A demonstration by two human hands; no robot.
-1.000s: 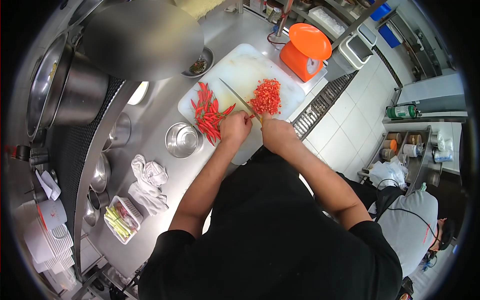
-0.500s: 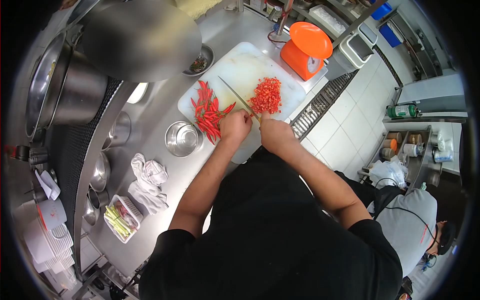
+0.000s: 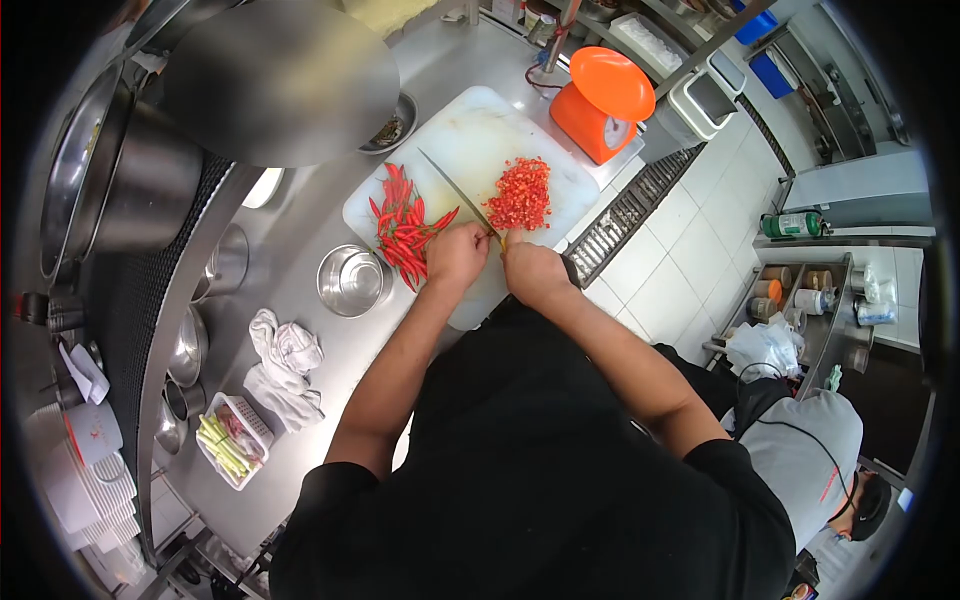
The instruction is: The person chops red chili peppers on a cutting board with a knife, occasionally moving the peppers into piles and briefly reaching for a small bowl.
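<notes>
A white cutting board [image 3: 480,115] lies on the steel counter. My right hand [image 3: 537,272] is closed round the handle of a kitchen knife [image 3: 455,187], whose long blade points to the far left across the board. Close beside the blade, my left hand [image 3: 458,254] has its fingers pinched together on a red chili, mostly hidden by the fingers. Whole red chilies [image 3: 400,222] lie in a loose pile just left of that hand. Right of the blade sits a heap of chopped red chili [image 3: 519,194].
An empty steel bowl [image 3: 352,281] stands left of the board, near a white cloth [image 3: 285,368] and a basket [image 3: 238,440] of pale green stalks. An orange scale [image 3: 600,105] is behind the board's right corner. A blurred round object [image 3: 280,80] hangs at upper left. Another person [image 3: 805,450] is at right.
The whole view has shifted slightly left. Both hands stay at the board's near edge, with the knife in nearly the same place. Both chili piles look about the same.
</notes>
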